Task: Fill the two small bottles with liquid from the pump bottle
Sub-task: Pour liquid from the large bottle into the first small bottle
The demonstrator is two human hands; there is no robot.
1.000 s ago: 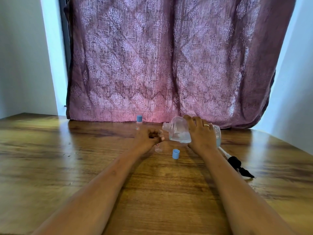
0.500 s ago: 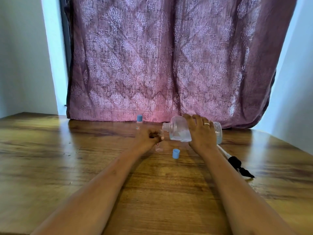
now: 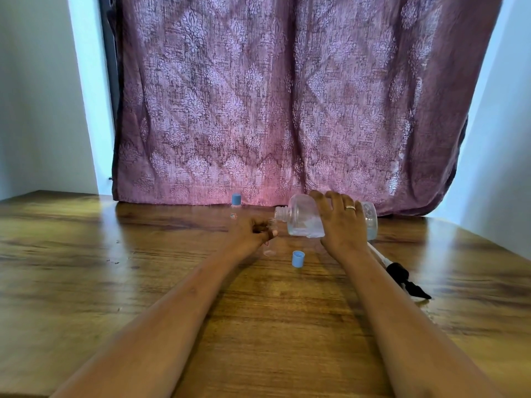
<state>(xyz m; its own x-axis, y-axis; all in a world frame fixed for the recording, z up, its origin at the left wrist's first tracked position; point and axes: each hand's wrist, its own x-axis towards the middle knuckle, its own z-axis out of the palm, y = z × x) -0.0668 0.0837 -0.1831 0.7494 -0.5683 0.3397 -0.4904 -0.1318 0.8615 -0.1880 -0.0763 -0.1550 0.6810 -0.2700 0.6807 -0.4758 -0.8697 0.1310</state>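
Pump bottle (image 3: 301, 222) is working without its pump: the black pump head (image 3: 408, 282) with its tube is lying nearest, at the right on the wooden table (image 3: 129, 282), and a loose blue cap (image 3: 298, 259) is standing just beyond. Left hand (image 3: 250, 234) is clasping the open small bottle (image 3: 269, 249) roughly upright at table level; right hand (image 3: 342, 225) is gripping the pump bottle, tipped on its side, wide neck hanging just over the small mouth. Flow too faint to tell. Likely risk: liquid is pooling toward that wide neck, so more tilt is inviting a surge past the narrow mouth, over fingers and wood. Second small bottle (image 3: 236, 205) is standing capped by the curtain (image 3: 287, 110)
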